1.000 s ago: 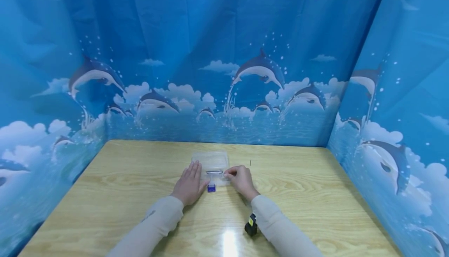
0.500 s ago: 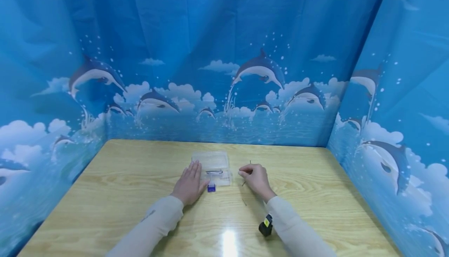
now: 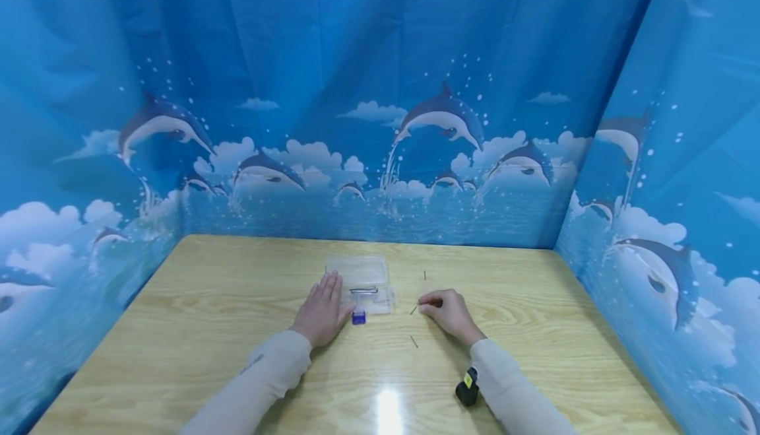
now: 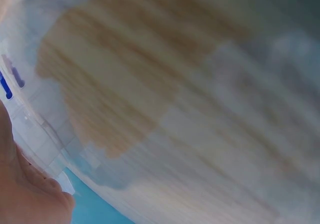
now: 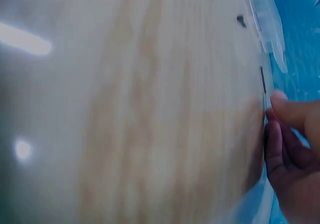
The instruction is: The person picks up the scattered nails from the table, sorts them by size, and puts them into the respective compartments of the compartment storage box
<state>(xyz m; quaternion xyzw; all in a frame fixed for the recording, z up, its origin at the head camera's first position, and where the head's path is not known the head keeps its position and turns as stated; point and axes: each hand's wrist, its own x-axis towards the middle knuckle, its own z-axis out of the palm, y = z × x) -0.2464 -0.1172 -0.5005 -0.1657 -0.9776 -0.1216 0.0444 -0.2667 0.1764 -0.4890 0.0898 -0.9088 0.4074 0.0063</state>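
Observation:
My left hand (image 3: 321, 309) lies flat with straight fingers along the left side of a clear plastic box (image 3: 380, 307); its thumb reaches a small blue-purple piece (image 3: 359, 317) at the box's front. The box's lid (image 3: 356, 270) is folded back, and slim silvery metal pieces (image 3: 363, 290) lie inside. To the right of the box, my right hand (image 3: 449, 314) has thumb and forefinger drawn together at one end of a thin dark nail-like piece (image 3: 413, 309). In the right wrist view the right hand (image 5: 295, 139) has its fingertips beside that piece; I cannot tell whether they pinch it.
Two more thin dark nail-like pieces lie on the wooden table (image 3: 237, 290), one farther back (image 3: 424, 275) and one nearer (image 3: 414, 341). A black wrist device (image 3: 467, 387) sits at the right sleeve. A blue dolphin-print curtain (image 3: 380, 125) surrounds the table's back and sides.
My right hand has moved from the box's right edge rightward and slightly nearer, to the middle nail-like piece. The left hand has stayed at the box.

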